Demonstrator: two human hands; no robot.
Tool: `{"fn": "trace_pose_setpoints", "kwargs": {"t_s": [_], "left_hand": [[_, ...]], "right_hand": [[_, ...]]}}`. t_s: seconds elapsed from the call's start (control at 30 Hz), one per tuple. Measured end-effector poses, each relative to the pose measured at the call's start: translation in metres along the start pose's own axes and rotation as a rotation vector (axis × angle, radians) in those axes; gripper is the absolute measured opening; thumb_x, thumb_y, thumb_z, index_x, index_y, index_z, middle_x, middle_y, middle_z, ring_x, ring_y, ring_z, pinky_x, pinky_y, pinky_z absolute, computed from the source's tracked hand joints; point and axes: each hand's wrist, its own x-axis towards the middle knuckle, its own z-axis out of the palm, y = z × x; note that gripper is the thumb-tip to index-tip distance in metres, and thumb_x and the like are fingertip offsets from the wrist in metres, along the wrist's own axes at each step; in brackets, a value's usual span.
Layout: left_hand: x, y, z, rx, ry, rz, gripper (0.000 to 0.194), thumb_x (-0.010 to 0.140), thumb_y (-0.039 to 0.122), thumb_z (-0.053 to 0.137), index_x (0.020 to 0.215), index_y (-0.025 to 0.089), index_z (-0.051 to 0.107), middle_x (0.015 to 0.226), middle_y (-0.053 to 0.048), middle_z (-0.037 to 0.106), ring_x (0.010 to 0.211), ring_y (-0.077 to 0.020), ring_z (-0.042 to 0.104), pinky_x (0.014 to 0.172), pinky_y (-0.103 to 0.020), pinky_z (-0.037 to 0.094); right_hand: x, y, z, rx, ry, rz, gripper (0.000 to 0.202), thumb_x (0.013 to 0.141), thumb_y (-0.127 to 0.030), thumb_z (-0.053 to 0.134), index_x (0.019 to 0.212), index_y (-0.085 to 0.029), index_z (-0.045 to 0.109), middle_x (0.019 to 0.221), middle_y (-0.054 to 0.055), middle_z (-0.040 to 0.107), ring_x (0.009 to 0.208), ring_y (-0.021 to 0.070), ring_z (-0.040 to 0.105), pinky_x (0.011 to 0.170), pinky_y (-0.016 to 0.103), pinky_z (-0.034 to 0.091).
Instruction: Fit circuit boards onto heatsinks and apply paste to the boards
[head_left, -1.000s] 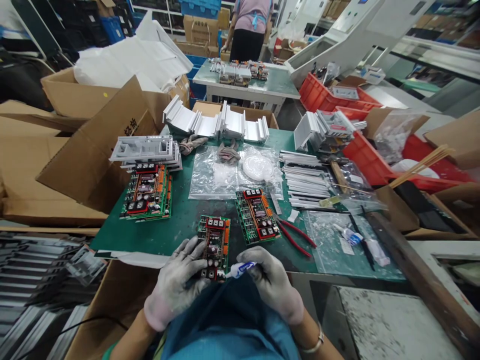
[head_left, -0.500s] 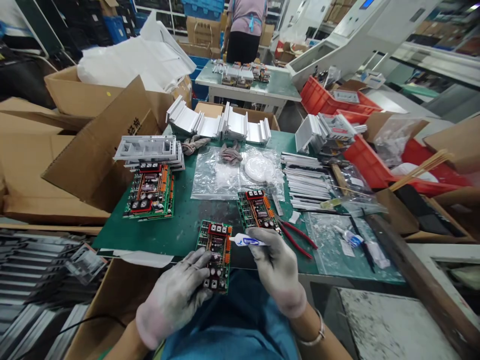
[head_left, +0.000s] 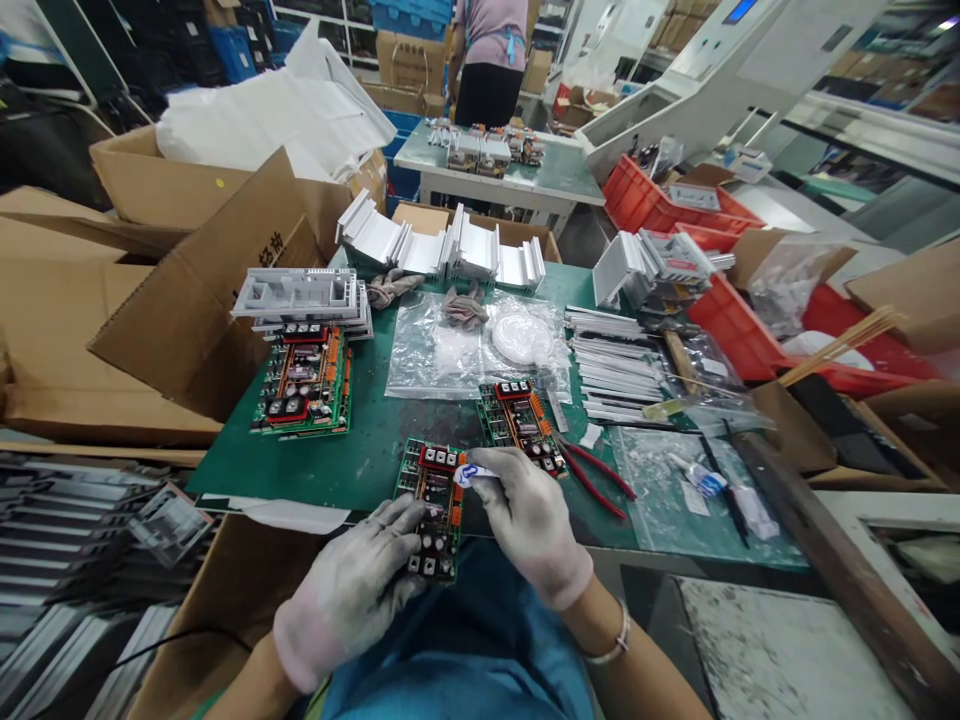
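Note:
In a white glove, my left hand (head_left: 360, 570) grips the left edge of a green circuit board (head_left: 433, 510) near the table's front edge. Black and silver parts, round capacitors and orange connectors cover that board. My gloved right hand (head_left: 525, 515) is closed on a small white-and-blue tube (head_left: 472, 474), its tip over the board's upper right, by the orange connectors. Whether the tip touches is too small to tell. Just behind the right hand lies a second circuit board (head_left: 521, 420), and red-handled pliers (head_left: 596, 475) rest beside it.
Stacked circuit boards (head_left: 304, 385) and grey plastic housings (head_left: 300, 295) stand at the left. Metal strips (head_left: 615, 365), a clear plastic bag (head_left: 427, 345) and another tube (head_left: 705, 478) lie on the green table (head_left: 360, 460). White metal profiles (head_left: 472, 250) line the back. A person (head_left: 493, 60) stands beyond.
My right hand has moved left with the tube, bringing its tip over the board's connectors. My left hand and the board stay almost where they were.

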Motion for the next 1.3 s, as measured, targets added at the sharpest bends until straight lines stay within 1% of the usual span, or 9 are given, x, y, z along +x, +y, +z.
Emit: {"fn": "trace_pose_setpoints", "kwargs": {"t_s": [0.33, 0.63, 0.77, 0.83, 0.9, 0.97, 1.07, 1.17, 1.3], "left_hand": [[-0.002, -0.003, 0.0, 0.006, -0.036, 0.004, 0.016, 0.091, 0.016, 0.053, 0.106, 0.019, 0.058, 0.122, -0.011, 0.068, 0.124, -0.024, 0.059, 0.103, -0.04, 0.053], [0.001, -0.002, 0.0, 0.006, -0.005, 0.021, 0.014, 0.091, 0.017, 0.052, 0.104, 0.019, 0.058, 0.12, -0.01, 0.069, 0.122, -0.0227, 0.06, 0.105, -0.038, 0.051], [-0.003, -0.002, 0.0, 0.007, -0.006, -0.011, 0.016, 0.091, 0.017, 0.052, 0.106, 0.02, 0.059, 0.121, -0.01, 0.069, 0.123, -0.0236, 0.059, 0.102, -0.038, 0.053], [-0.005, -0.002, 0.001, -0.016, 0.012, -0.027, 0.018, 0.092, 0.017, 0.053, 0.108, 0.02, 0.059, 0.122, -0.009, 0.069, 0.123, -0.0233, 0.059, 0.101, -0.036, 0.054], [-0.006, -0.002, 0.002, -0.061, 0.051, -0.049, 0.019, 0.093, 0.019, 0.053, 0.111, 0.022, 0.059, 0.122, -0.009, 0.069, 0.123, -0.0224, 0.059, 0.101, -0.033, 0.054], [-0.002, -0.004, 0.003, -0.103, 0.127, -0.097, 0.018, 0.095, 0.023, 0.052, 0.112, 0.023, 0.058, 0.123, -0.01, 0.068, 0.123, -0.0221, 0.059, 0.1, -0.033, 0.054], [0.015, -0.014, 0.004, -0.107, 0.268, -0.223, 0.012, 0.097, 0.027, 0.05, 0.107, 0.024, 0.056, 0.126, -0.01, 0.066, 0.124, -0.0218, 0.058, 0.099, -0.035, 0.055], [0.038, -0.038, 0.007, -0.002, 0.336, -0.351, 0.01, 0.097, 0.028, 0.048, 0.103, 0.023, 0.055, 0.128, -0.008, 0.065, 0.123, -0.0204, 0.059, 0.098, -0.035, 0.056], [0.059, -0.074, 0.011, 0.134, 0.327, -0.424, 0.012, 0.094, 0.027, 0.049, 0.102, 0.023, 0.057, 0.126, -0.007, 0.067, 0.122, -0.0236, 0.06, 0.095, -0.037, 0.058]], "right_hand": [[0.002, 0.005, 0.003, -0.031, -0.001, 0.001, 0.018, 0.097, -0.024, 0.047, 0.104, -0.024, 0.063, 0.094, 0.006, 0.072, 0.083, 0.0211, 0.071, 0.069, 0.031, 0.056], [0.002, 0.006, 0.005, 0.023, 0.03, 0.003, 0.019, 0.096, -0.023, 0.049, 0.104, -0.024, 0.066, 0.095, 0.006, 0.074, 0.085, 0.02, 0.072, 0.071, 0.03, 0.058], [-0.003, 0.001, 0.0, 0.113, 0.109, 0.035, 0.018, 0.094, -0.023, 0.053, 0.104, -0.025, 0.067, 0.096, 0.005, 0.074, 0.087, 0.019, 0.072, 0.074, 0.03, 0.059], [-0.01, 0.0, -0.005, 0.157, 0.2, 0.1, 0.016, 0.093, -0.025, 0.056, 0.103, -0.026, 0.067, 0.095, 0.004, 0.075, 0.085, 0.019, 0.072, 0.073, 0.03, 0.059], [-0.019, 0.001, -0.012, 0.207, 0.331, 0.23, 0.015, 0.091, -0.03, 0.06, 0.102, -0.025, 0.068, 0.094, 0.004, 0.075, 0.083, 0.02, 0.072, 0.071, 0.031, 0.059], [-0.028, 0.004, -0.018, 0.263, 0.486, 0.388, 0.019, 0.089, -0.037, 0.063, 0.101, -0.023, 0.068, 0.093, 0.006, 0.075, 0.082, 0.0212, 0.072, 0.069, 0.031, 0.058], [-0.036, 0.009, -0.025, 0.38, 0.677, 0.585, 0.032, 0.083, -0.048, 0.068, 0.098, -0.02, 0.068, 0.092, 0.009, 0.075, 0.08, 0.0226, 0.07, 0.067, 0.032, 0.057], [-0.041, 0.011, -0.029, 0.462, 0.722, 0.706, 0.04, 0.078, -0.053, 0.07, 0.097, -0.017, 0.069, 0.089, 0.01, 0.074, 0.073, 0.0219, 0.069, 0.063, 0.032, 0.056], [-0.054, 0.02, -0.031, 0.48, 0.718, 0.811, 0.048, 0.075, -0.051, 0.074, 0.108, -0.016, 0.068, 0.086, 0.008, 0.074, 0.071, 0.0229, 0.071, 0.059, 0.031, 0.057]]}}
